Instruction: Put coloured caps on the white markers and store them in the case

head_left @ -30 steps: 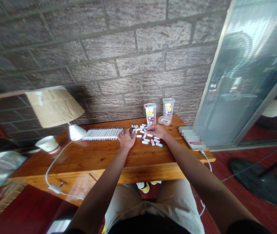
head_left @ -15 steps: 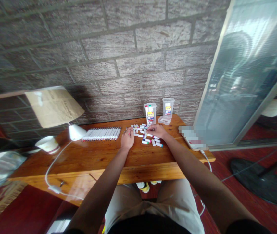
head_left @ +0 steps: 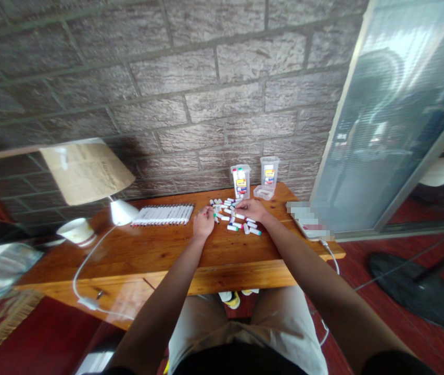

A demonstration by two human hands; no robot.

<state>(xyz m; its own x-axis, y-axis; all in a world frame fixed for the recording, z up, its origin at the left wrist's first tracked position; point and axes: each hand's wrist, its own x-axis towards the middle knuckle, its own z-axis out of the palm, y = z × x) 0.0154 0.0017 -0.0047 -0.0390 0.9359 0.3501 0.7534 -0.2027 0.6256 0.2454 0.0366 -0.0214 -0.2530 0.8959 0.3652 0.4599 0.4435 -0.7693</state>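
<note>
My left hand (head_left: 203, 223) rests on the wooden table with its fingers curled round a marker (head_left: 216, 217); only a small part with a green end shows beside the fingertips. My right hand (head_left: 253, 209) reaches in from the right, its fingertips pinched together on a marker cap, mostly hidden by the fingers. Between and below the hands lie several loose white marker caps (head_left: 255, 232) with coloured ends. Left of my left hand, several white markers (head_left: 163, 214) lie side by side in a neat row.
Against the wall stand a clear plastic box (head_left: 241, 182) with markers in it and another clear box (head_left: 269, 171) beside an open lid (head_left: 264, 193). A lamp (head_left: 123, 212) and a paper cup (head_left: 76, 231) are on the left. A cabled, blurred device (head_left: 307, 223) lies right.
My left hand has shifted very slightly left, and a green end now shows beside its fingertips. My right hand stays at nearly the same spot among the caps.
</note>
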